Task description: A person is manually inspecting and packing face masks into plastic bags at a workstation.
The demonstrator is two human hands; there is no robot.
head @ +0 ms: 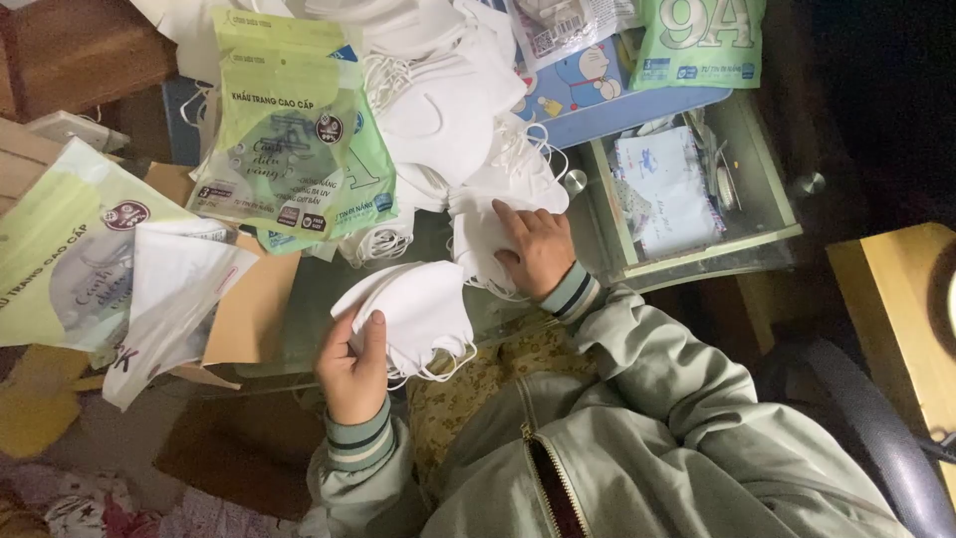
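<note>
1. Hands at work over a cluttered desk (299, 344): we look down on our own two arms in grey-green jacket sleeves with striped cuffs.
2. Our left hand (354, 369) is closed around a small stack of white face masks (413, 309), thumb on top and fingers curled beneath, holding it just off the desk's near edge with the ear loops dangling below.
3. Our right hand (538, 249) lies palm down, fingers spread and only loosely bent, pressing on a flat white mask (478, 244) at the foot of the heap; we cannot tell whether it grips it.
4. Behind that, a large pile of loose white masks (448, 100) runs up to the desk's far edge.
5. Green printed packaging bags (294, 139) lean against the pile on its left; another green bag (60, 249) and a white plastic bag (174, 289) rest on a cardboard sheet (254, 309) at the left edge.
6. An open drawer (697, 189) with papers inside sits at the right.
</note>
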